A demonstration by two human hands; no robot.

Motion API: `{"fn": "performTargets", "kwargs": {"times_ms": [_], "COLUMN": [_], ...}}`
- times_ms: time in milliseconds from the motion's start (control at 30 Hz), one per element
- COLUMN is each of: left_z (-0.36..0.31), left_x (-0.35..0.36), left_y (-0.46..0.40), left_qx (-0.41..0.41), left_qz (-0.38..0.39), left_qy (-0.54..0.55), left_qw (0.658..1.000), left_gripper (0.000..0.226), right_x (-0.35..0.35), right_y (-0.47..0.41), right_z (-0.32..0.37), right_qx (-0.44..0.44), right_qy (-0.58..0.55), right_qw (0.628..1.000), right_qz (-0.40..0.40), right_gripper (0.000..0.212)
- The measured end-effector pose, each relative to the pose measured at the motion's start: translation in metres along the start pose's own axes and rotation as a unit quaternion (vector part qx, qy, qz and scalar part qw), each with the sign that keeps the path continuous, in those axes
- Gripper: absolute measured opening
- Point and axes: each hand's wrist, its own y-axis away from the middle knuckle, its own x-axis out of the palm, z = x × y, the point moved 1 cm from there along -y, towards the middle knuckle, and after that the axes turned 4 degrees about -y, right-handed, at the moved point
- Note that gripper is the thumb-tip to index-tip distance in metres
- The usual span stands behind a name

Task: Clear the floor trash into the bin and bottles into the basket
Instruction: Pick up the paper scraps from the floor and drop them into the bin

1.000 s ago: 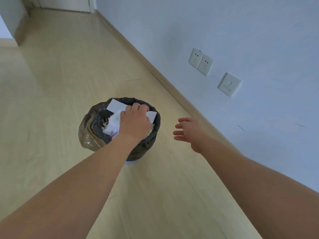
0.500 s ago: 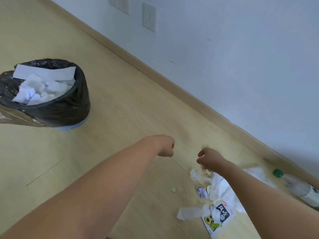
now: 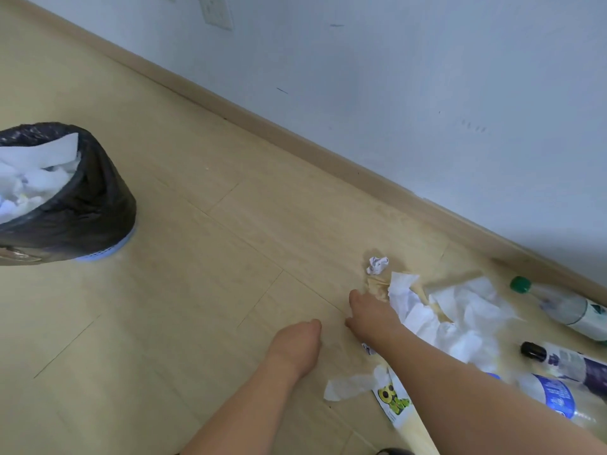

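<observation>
The crumpled tissue heap, at four o'clock on the floor, looks light and limp (best pinched at a bunched fold). The right hand touches its edge, grip uncertain; the left hand hovers empty, loosely curled. The bin stands at nine o'clock.

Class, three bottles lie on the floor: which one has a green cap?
The clear bottle nearest the baseboard; the other bottles show a black cap or none visible.

Domestic room interior: pale wood-laminate plank floor, beige skirting board, plain white painted wall carrying a white socket plate.
</observation>
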Motion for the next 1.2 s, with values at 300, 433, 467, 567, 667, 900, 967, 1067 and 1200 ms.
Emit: {"fn": "performTargets", "kwargs": {"times_ms": [300, 433, 467, 567, 667, 900, 967, 1067, 1200], "left_z": [-0.004, -0.004, -0.002, 0.006, 0.019, 0.063, 0.089, 0.136, 0.198], "left_x": [-0.004, -0.008, -0.008, -0.008, -0.011, -0.06, -0.096, -0.164, -0.245], "left_y": [-0.003, 0.001, 0.001, -0.002, -0.01, -0.02, -0.023, -0.016, 0.016], "left_qx": [0.04, 0.099, 0.091, 0.059, 0.049, 0.007, -0.016, -0.056, -0.104], "left_qz": [-0.03, 0.009, 0.006, -0.013, -0.05, 0.011, -0.014, -0.082, -0.194], "left_qy": [-0.136, -0.222, -0.232, -0.213, -0.208, -0.121, -0.094, -0.071, -0.035], "left_qw": [0.989, 0.97, 0.968, 0.975, 0.976, 0.993, 0.995, 0.993, 0.975], "left_gripper": [0.021, 0.008, 0.012, 0.015, 0.025, 0.024, 0.02, 0.011, 0.006], "right_x": [0.014, 0.016, 0.016, 0.015, 0.011, -0.022, -0.042, -0.076, -0.121], "right_y": [-0.01, -0.01, -0.01, -0.012, -0.015, -0.025, -0.029, -0.03, -0.031], "right_z": [-0.004, -0.007, -0.007, -0.007, -0.004, 0.023, 0.046, 0.094, 0.171], "right_qx": [-0.016, -0.006, -0.004, 0.009, 0.023, 0.011, 0.004, -0.01, -0.055], "right_qy": [-0.024, -0.063, -0.07, -0.087, -0.115, -0.175, -0.206, -0.276, -0.312], "right_qw": [1.0, 0.998, 0.998, 0.996, 0.993, 0.985, 0.979, 0.961, 0.947], "right_qz": [-0.007, -0.008, -0.006, 0.003, 0.01, 0.0, -0.009, -0.023, -0.054], "right_gripper": [0.037, 0.015, 0.011, 0.011, 0.014, 0.023, 0.021, 0.024, 0.023]}}
